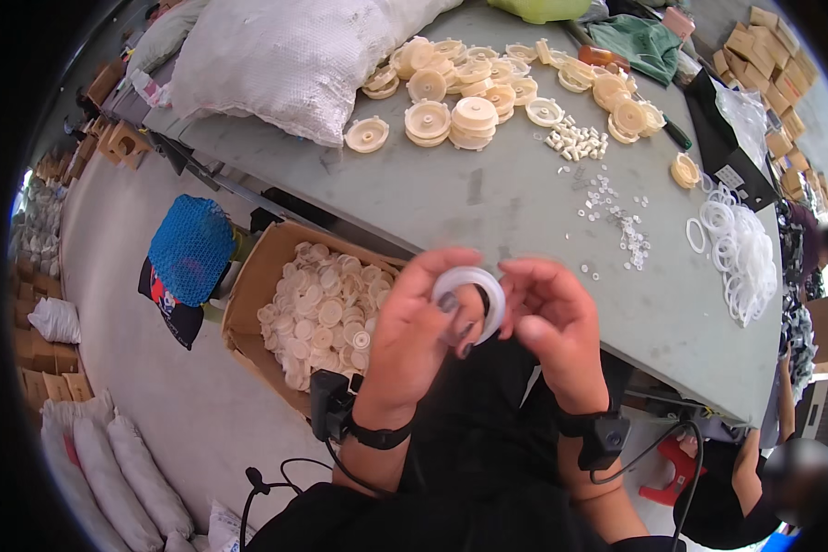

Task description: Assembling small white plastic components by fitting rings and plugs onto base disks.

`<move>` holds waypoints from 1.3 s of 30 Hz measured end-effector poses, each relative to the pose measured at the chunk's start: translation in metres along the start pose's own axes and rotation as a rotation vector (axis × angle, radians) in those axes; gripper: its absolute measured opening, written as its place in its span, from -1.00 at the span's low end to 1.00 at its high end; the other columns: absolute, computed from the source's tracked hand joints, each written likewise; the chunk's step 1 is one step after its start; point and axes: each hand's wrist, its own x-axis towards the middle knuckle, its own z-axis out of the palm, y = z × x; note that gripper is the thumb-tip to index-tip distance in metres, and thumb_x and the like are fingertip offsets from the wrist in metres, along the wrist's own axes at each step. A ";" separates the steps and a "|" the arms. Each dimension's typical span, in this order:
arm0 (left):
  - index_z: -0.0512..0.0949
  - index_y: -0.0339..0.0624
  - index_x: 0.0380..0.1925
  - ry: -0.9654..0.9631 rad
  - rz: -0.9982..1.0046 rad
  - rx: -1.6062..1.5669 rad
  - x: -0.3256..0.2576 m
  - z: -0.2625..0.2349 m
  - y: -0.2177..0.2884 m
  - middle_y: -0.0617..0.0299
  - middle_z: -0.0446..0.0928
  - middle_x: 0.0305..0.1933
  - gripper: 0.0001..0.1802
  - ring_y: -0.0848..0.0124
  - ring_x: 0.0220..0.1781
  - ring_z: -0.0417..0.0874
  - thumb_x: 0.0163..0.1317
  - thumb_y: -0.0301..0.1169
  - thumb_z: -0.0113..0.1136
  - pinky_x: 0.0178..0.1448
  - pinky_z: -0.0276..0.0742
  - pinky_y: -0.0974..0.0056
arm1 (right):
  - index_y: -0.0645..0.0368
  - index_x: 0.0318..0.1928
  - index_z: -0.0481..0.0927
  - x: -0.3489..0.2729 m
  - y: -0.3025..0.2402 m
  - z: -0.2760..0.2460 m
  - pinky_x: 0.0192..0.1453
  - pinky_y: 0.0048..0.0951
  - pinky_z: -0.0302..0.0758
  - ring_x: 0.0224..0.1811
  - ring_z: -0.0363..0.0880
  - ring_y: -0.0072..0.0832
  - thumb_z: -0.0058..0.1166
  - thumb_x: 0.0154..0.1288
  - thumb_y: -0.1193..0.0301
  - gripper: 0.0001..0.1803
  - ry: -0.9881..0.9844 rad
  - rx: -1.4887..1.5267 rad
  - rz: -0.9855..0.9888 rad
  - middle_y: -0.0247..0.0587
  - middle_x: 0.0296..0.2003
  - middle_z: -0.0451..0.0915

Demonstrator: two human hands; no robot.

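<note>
My left hand point(416, 322) is closed on a white ring point(495, 299), held above my lap near the table's front edge. Fingers show through the ring's opening. Just to its right is my right hand point(561, 317), half curled, its thumb and fingers apart and slightly blurred. Whether its fingertips touch the ring cannot be made out. A cardboard box point(241, 317) full of pale round plastic discs point(317, 304) stands on the left, beside my left wrist. On the right of the table lies a pile of translucent rings point(743, 253).
Cream round plastic parts point(428, 120) are stacked across the table point(488, 202). Small white pegs point(577, 140) and tiny clear washers point(630, 241) lie nearer. A large white sack point(276, 69) rests at the back left, a black box point(731, 138) at the right. Another person point(736, 488) is at lower right.
</note>
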 end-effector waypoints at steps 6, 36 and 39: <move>0.44 -0.30 0.02 -0.031 -0.080 0.214 0.013 -0.003 -0.022 0.31 0.42 -0.33 -0.71 0.56 -0.28 0.42 0.34 -0.51 -0.13 -0.15 0.40 0.44 | 0.29 -0.07 0.55 0.002 0.008 -0.013 -0.32 -0.69 0.42 -0.37 0.48 -0.75 0.17 0.21 0.49 -0.73 0.140 -0.372 0.100 -0.43 -0.36 0.57; 0.36 -0.06 0.17 -0.089 0.518 1.520 0.134 -0.001 -0.050 0.17 0.46 0.04 -0.26 0.25 0.15 0.39 -0.03 -0.09 0.35 0.27 0.07 -0.01 | 0.21 -0.15 0.42 -0.009 0.017 -0.092 -0.60 -0.63 0.35 -0.55 0.38 -0.71 -0.07 0.34 0.49 -0.89 0.659 0.043 -0.188 -0.39 -0.48 0.44; 0.35 -0.08 0.18 -0.279 0.436 1.564 0.104 -0.004 -0.076 0.16 0.43 0.08 -0.29 0.21 0.15 0.40 -0.01 -0.16 0.34 0.23 0.14 0.08 | 0.11 -0.09 0.34 -0.011 0.015 -0.101 -0.57 -0.63 0.23 -0.52 0.21 -0.68 -0.04 0.37 0.39 -0.83 0.646 0.344 -0.215 -0.43 -0.49 0.26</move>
